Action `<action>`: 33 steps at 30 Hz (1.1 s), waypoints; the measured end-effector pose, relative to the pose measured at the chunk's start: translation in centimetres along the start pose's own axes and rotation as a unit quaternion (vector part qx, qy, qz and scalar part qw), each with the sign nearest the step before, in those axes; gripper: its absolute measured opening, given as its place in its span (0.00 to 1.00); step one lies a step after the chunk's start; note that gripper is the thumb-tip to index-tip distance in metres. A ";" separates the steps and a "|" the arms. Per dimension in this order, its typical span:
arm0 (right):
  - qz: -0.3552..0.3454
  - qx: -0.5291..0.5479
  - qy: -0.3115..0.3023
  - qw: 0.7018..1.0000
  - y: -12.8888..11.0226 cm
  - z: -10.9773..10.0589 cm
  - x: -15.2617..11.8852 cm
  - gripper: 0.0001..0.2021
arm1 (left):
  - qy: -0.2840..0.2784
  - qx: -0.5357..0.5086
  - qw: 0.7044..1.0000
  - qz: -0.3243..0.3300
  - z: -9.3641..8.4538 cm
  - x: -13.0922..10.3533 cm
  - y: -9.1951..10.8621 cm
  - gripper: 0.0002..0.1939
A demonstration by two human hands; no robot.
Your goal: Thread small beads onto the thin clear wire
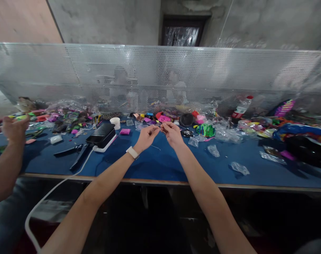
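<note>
Small item (162,129), largely hidden by fingertips, was unidentifiable; left hand (146,138) and right hand (173,135), fingers closed, pinched it, white cup (115,123) at their ten o'clock.

Both forearms bare, left forearm (96,190) and right forearm (210,187), skin uncovered up to picture's lower edge. Left hand (147,138) and right hand (173,134) ungloved. Broad, smooth, off-white band (132,152) around left wrist, darker along one edge. Right wrist bare. Very dark clothing (160,218) over legs, weave and seams lost in shadow.
</note>
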State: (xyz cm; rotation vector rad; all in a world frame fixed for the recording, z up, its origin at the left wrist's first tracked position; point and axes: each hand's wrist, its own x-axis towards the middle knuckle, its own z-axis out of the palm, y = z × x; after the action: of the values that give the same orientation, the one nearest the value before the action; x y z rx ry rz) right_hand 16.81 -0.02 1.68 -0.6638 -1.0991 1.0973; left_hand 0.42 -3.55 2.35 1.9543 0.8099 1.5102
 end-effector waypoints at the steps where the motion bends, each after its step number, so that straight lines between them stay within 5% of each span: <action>1: 0.005 0.011 0.005 1.000 0.0 0.1 0.0 0.24 | 0.010 -0.001 1.000 0.001 0.0 0.0 0.1 0.17; 9: 0.037 -0.009 0.015 0.999 -1.0 0.4 -1.0 0.26 | 0.029 0.069 0.997 0.026 0.0 -0.3 0.1 0.16; 13: 0.004 -0.135 0.045 0.990 -1.1 0.6 -2.3 0.24 | 0.077 0.083 0.994 0.012 -0.2 0.0 -0.9 0.15; 18: -0.261 -0.386 -0.017 0.885 -1.1 0.9 -3.5 0.13 | 0.089 0.105 0.990 0.017 -0.5 0.3 -1.9 0.13; 21: -0.319 -0.453 -0.086 0.828 -1.2 0.6 -3.4 0.15 | 0.083 0.098 0.991 0.027 -0.4 0.3 -1.8 0.12; 24: -0.340 -0.479 -0.107 0.802 -1.1 0.2 -3.0 0.19 | 0.077 0.083 0.993 0.024 -0.3 0.1 -1.4 0.12; 28: -0.334 -0.485 -0.090 0.803 -0.9 -0.2 -2.5 0.20 | 0.059 0.087 0.994 0.031 -0.1 -0.2 -0.8 0.13; 33: -0.290 -0.427 -0.102 0.850 -1.2 -0.2 -2.5 0.19 | 0.069 0.099 0.992 0.040 -0.2 -0.4 -0.5 0.13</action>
State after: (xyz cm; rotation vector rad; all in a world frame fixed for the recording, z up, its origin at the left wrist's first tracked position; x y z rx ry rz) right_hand 17.23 -2.72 1.72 -0.8184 -1.8480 0.1023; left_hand 0.09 -3.49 1.79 2.0626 0.9850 1.6829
